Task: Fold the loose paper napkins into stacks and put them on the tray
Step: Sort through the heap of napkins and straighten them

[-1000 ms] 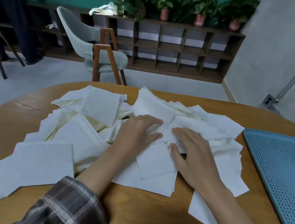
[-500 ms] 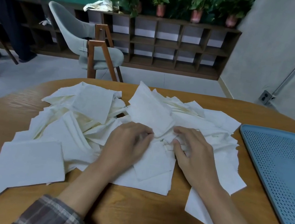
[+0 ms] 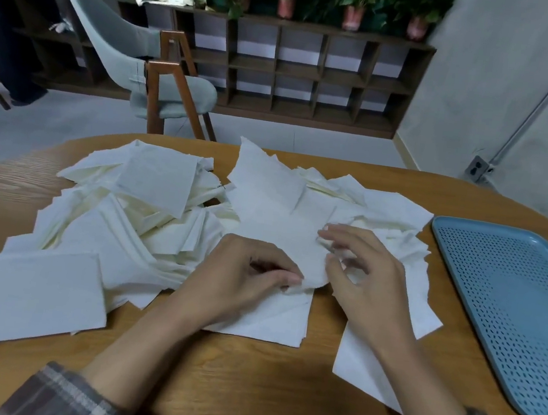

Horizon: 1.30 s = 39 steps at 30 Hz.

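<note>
A wide heap of loose white paper napkins (image 3: 146, 226) covers the middle of the round wooden table (image 3: 243, 393). One napkin (image 3: 283, 229) at the heap's centre is lifted at its near edge. My left hand (image 3: 242, 282) pinches that near edge between thumb and fingers. My right hand (image 3: 363, 280) hovers just right of it, fingers spread and curled, fingertips touching the same napkin's right side. A light blue perforated tray (image 3: 516, 306) lies at the table's right edge with nothing on it.
A grey chair with wooden legs (image 3: 151, 68) stands beyond the table. Behind it a dark cubby shelf (image 3: 299, 72) carries potted plants. A person's dark legs (image 3: 6, 47) are at the far left. Bare tabletop shows near my forearms.
Both hands pulled back from pressing flat on the heap. My left hand now pinches a napkin's edge, and my right hand has lifted with its fingers spread.
</note>
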Available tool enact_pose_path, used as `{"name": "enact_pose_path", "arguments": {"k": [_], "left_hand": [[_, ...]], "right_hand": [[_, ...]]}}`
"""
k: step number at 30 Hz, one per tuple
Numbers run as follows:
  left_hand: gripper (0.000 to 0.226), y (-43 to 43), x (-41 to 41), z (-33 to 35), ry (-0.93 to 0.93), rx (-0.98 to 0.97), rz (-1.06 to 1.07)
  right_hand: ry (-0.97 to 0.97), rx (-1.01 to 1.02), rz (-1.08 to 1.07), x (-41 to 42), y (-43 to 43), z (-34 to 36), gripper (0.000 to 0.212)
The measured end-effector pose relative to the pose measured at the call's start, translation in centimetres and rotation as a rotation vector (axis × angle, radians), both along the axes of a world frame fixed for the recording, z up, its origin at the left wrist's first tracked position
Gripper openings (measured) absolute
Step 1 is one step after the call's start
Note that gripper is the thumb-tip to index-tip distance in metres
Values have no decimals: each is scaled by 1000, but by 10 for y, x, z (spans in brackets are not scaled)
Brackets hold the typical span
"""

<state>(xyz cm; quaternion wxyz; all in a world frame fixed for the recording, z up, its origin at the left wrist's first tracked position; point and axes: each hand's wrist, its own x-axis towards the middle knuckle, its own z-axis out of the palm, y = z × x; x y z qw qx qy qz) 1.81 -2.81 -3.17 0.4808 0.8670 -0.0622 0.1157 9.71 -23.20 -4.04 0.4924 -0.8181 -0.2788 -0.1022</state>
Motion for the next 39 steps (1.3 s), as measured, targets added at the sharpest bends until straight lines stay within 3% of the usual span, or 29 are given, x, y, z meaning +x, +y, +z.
{"name": "enact_pose_path", "arguments": {"k": [7,11,14,16,18,23,27,29,32,33,35,39], "left_hand": [[6,1,0,3,104,-55,-9],[7,-1,-1,5,59,-75,45],[8,-2,-2,6,-33,70,48],[32,0,-3,4,-67,278,35],[44,5,-4,4,-91,325,73],[7,19,1,8,-99,-52,172],[4,17,0,14,-66,-184,163],[6,13,-1,14,-57,-186,149],[17,7,-1,15,-52,-242,145],[22,5,-1,14,-59,-249,158],[32,6,0,7,-95,-132,215],[51,15,2,-5,-90,344,190]], "right_hand": [[-25,-43,120,-8,-19,-1,25],[53,-128,167,-9,-17,1,18],[0,-131,146,-9,-14,0,10],[54,-77,121,-10,-14,0,9],[178,72,119,-9,-17,1,11],[349,431,83,-5,-17,10,9],[435,528,255,-8,-17,13,43],[441,498,360,-12,-18,15,51],[280,233,299,-15,-16,15,15],[263,177,266,-15,-15,14,13],[294,162,176,-16,-14,14,19],[247,241,-24,-6,-21,10,23]]}}
